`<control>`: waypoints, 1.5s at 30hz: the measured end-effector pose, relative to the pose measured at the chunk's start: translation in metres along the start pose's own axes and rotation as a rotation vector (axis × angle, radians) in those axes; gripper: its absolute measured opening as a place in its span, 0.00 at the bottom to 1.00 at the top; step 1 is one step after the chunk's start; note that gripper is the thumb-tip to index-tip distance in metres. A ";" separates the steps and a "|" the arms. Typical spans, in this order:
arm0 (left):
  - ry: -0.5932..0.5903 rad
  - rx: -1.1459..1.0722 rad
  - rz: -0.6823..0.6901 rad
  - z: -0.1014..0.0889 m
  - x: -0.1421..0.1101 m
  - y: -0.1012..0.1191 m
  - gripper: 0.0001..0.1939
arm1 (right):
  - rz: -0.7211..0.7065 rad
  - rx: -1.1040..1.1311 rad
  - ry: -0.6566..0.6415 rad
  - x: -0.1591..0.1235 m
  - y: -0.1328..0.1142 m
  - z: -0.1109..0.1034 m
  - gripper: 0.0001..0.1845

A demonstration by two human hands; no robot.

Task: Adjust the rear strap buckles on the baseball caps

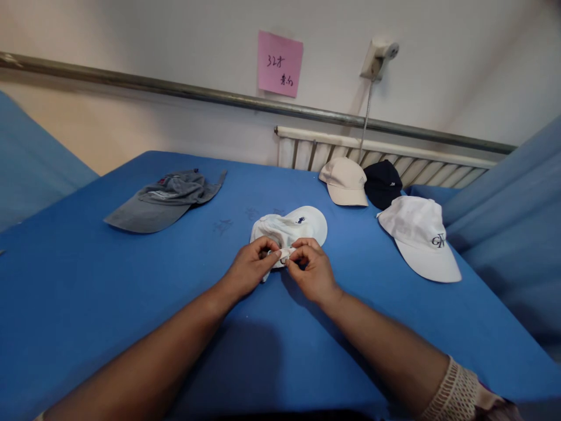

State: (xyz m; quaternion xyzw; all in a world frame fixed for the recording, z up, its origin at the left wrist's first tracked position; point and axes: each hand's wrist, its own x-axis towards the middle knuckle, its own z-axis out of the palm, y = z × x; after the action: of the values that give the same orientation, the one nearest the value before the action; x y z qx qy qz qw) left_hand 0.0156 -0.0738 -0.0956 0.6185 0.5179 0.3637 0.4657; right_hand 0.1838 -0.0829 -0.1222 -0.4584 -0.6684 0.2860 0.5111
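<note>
A white baseball cap (313,221) with a small dark emblem lies in front of me, its brim pointing away to the right. Both my hands pinch the strap at the back of this cap, close together. My left hand (250,266) grips the strap's left part between thumb and fingers. On the right part, my right hand (313,270) has its thumb and fingertips closed. A short strap end hangs below the left fingers. The fingers hide how the strap is joined.
A grey cap (162,202) with its strap sticking out lies at the left. Toward the right are a beige cap (344,180), a black cap (383,184) and another white cap (418,237) with dark lettering. The blue table (131,304) meets a wall with a radiator (302,152); blue curtains (517,234) hang beside it.
</note>
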 end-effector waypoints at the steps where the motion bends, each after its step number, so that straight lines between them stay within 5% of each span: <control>1: 0.014 0.012 0.005 0.000 0.000 0.000 0.12 | -0.020 -0.017 -0.002 0.000 -0.001 -0.001 0.03; 10: 0.096 0.291 0.068 -0.002 -0.007 0.013 0.10 | -0.170 -0.051 0.022 0.004 -0.009 -0.024 0.07; 18: 0.105 0.019 0.023 -0.010 -0.003 0.004 0.11 | -0.386 -0.150 -0.135 0.004 -0.006 -0.031 0.12; 26: -0.058 -0.049 -0.005 -0.009 -0.008 0.015 0.16 | -0.462 -0.387 -0.158 0.011 0.002 -0.025 0.12; 39: -0.157 0.071 -0.046 -0.009 -0.011 0.023 0.15 | -0.490 -0.563 -0.090 0.016 -0.006 -0.024 0.11; 45: -0.145 0.180 0.057 -0.008 -0.012 0.023 0.15 | -0.624 -0.573 -0.116 0.017 -0.005 -0.026 0.11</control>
State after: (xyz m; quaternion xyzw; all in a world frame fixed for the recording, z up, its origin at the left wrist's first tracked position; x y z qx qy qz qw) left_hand 0.0130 -0.0852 -0.0714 0.6971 0.4955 0.2830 0.4341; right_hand 0.2057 -0.0713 -0.1026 -0.3410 -0.8552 -0.0544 0.3865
